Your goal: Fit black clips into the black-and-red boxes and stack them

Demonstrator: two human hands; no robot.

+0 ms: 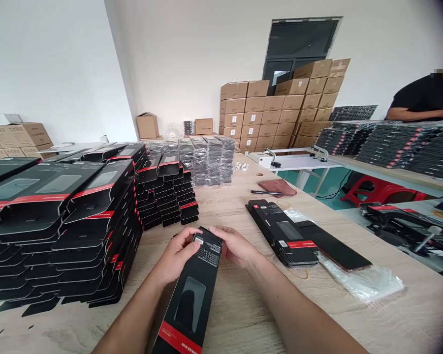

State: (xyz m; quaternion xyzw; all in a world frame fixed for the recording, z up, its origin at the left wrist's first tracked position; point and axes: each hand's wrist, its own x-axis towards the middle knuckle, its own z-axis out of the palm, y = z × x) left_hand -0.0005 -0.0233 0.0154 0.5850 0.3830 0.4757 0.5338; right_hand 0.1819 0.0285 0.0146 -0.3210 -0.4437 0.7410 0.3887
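A long black cardboard box with a red band and a clear window lies in front of me, its far end between my two hands. My left hand grips that end from the left, thumb lying on the printed top face. From the right, my right hand closes on the same end, thumb at the top edge; its other fingers are partly hidden behind the box. To the right lies a stack of flat black boxes. A dark flat item with a brown edge rests beside it on clear plastic bags.
Tall stacks of open-ended black boxes fill the table's left side. Plastic-wrapped bundles stand at the back. A brown pouch and a pen lie near the right edge. A person in black is at the far right table.
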